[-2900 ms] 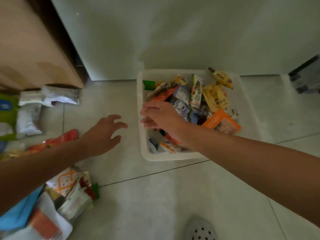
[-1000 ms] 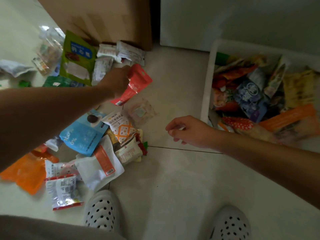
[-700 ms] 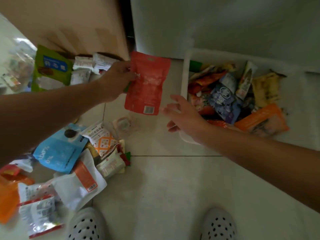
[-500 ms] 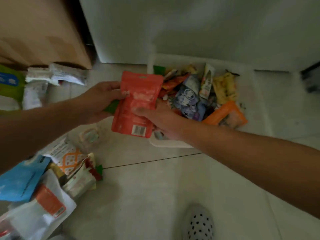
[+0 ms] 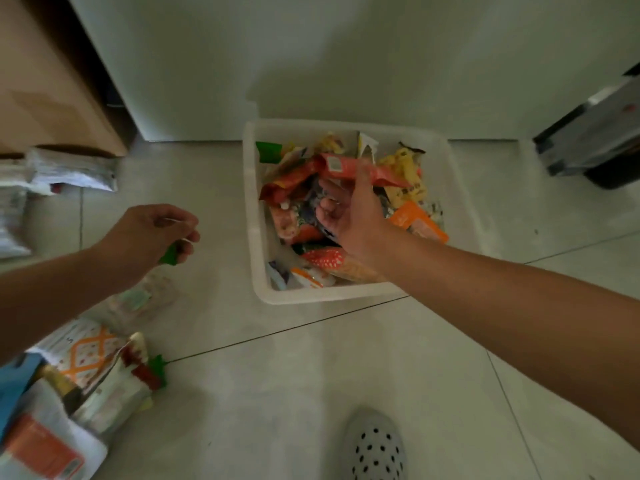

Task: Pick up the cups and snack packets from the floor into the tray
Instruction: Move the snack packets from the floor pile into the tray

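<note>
The right hand (image 5: pixel 349 216) is reaching palm-up over the tray (image 5: pixel 252 220), a translucent white plastic tub with rounded corners and a thick rolled rim. Its thumb is lying across a glossy red pouch (image 5: pixel 339 168) and its index finger is curling beneath, pinching the flat pouch just above the heap. The other fingers are curling loosely toward the palm. Crinkled foil and film packets (image 5: pixel 405 174) in yellow, orange, purple and red are filling the tray to about rim height.

The left hand (image 5: pixel 152 233) is hanging over the floor, left of the tray and apart from it, with its fingers curling in and pinching a small green packet (image 5: pixel 169 254).

Smooth pale floor tiles (image 5: pixel 277 393) with dark grout lines are showing bare between the left hand and the tray's left wall, and from the near rim down to a white perforated clog (image 5: pixel 375 445).

At lower left, soft packets are overlapping in a pile (image 5: pixel 83 355). A blurred clear plastic cup (image 5: pixel 138 299) is lying just above them. The tray's far rim is sitting close to a flat white panel (image 5: pixel 311 64).
</note>
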